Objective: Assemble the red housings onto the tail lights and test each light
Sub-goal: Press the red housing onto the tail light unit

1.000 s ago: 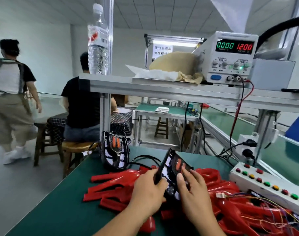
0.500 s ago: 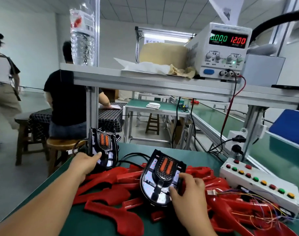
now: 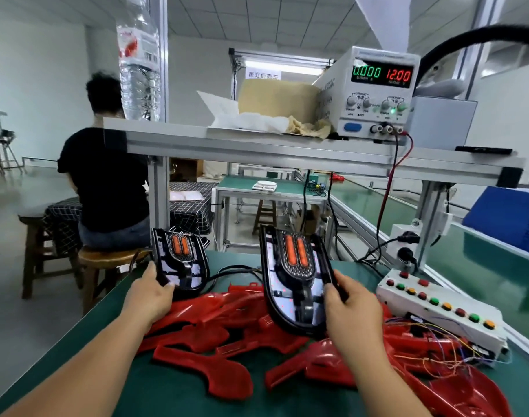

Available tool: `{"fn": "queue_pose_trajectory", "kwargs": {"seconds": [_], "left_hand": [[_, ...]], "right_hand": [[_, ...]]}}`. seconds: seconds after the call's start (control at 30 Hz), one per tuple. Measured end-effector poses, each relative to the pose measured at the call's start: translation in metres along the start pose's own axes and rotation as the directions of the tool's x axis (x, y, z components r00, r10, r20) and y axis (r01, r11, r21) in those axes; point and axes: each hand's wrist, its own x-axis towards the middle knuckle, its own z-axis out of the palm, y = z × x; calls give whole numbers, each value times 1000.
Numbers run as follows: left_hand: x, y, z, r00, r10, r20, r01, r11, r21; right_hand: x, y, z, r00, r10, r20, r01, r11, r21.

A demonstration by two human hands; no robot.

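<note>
Bench first: one green-matted worktable (image 3: 76, 371) fills my lower view, with one aluminium-framed shelf (image 3: 257, 152) spanning it. Beyond it sits one person in a black shirt (image 3: 106, 182), back to me. On the shelf stand one white bench power supply (image 3: 374, 94), its two displays reading 0.000 and 12.00, and one clear plastic water bottle (image 3: 138, 64), cut off at the top edge.

Across the mat sprawls a heap of glossy red plastic housings (image 3: 203, 356). They overlap so much that I cannot count them, and those at bottom right run out of view. To the right lies one long white button box (image 3: 437, 308). I count eleven round buttons on it, red, green and amber. A tangle of thin coloured wires (image 3: 431, 329) partly covers its near side.

Two black-rimmed tail lights show, each with two orange bars. My left hand (image 3: 150, 296) grips the lower left edge of the far tail light (image 3: 180, 263), which stands upright near the bench's back edge; the fingers behind it are hidden. My right hand (image 3: 353, 308) pinches the right rim of the near tail light (image 3: 296, 275), held upright over the red heap.
</note>
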Motion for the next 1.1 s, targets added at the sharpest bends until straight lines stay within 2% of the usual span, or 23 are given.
{"fn": "queue_pose_trajectory", "kwargs": {"seconds": [0.1, 0.2, 0.27, 0.33, 0.43, 0.53, 0.6, 0.73, 0.87, 0.97, 1.0, 1.03, 1.07, 1.1], "left_hand": [[3, 0, -1, 996, 77, -33, -78, 997, -24], [7, 3, 0, 997, -6, -71, -10, 976, -220], [14, 6, -1, 993, -122, 10, 113, 882, -457], [22, 9, -3, 975, -187, 121, 220, 732, -644], [27, 17, -9, 972, -193, 135, 231, 659, -716], [28, 22, -16, 988, -110, 108, 154, 698, -699], [27, 21, -15, 993, -56, 100, 109, 745, -658], [28, 8, -1, 996, -26, 81, 61, 882, -468], [26, 6, 8, 1000, -22, 5, 22, 976, -219], [14, 20, 1, 998, 65, -22, -63, 996, 69], [4, 30, -3, 993, 106, -51, -101, 990, 95], [-8, 43, -6, 985, 148, -89, -143, 988, 61], [-25, 56, -8, 979, 175, -105, -185, 979, -86], [-46, 64, -7, 980, 190, -58, -199, 926, -320]], "right_hand": [[10, -8, -15, 999, 35, 7, -36, 995, 94], [18, -9, -32, 1000, 22, 15, -24, 989, 146], [23, -6, -45, 999, 40, 22, -44, 980, 195], [28, 2, -56, 998, 54, -9, -50, 966, 255], [32, 16, -68, 994, 63, -85, -29, 935, 355], [31, 26, -75, 991, 71, -110, 1, 834, 551], [32, 30, -77, 991, 73, -114, 14, 782, 623], [31, 28, -86, 982, 86, -170, 70, 666, 743], [26, 26, -103, 959, 99, -265, 138, 653, 745], [23, 24, -103, 981, 68, -180, 90, 667, 740], [22, 23, -100, 990, 40, -135, 72, 681, 729], [22, 22, -95, 996, 4, -90, 62, 695, 717], [21, 21, -89, 998, -37, -45, 58, 710, 701], [20, 20, -82, 997, -78, -3, 60, 739, 671]]}}
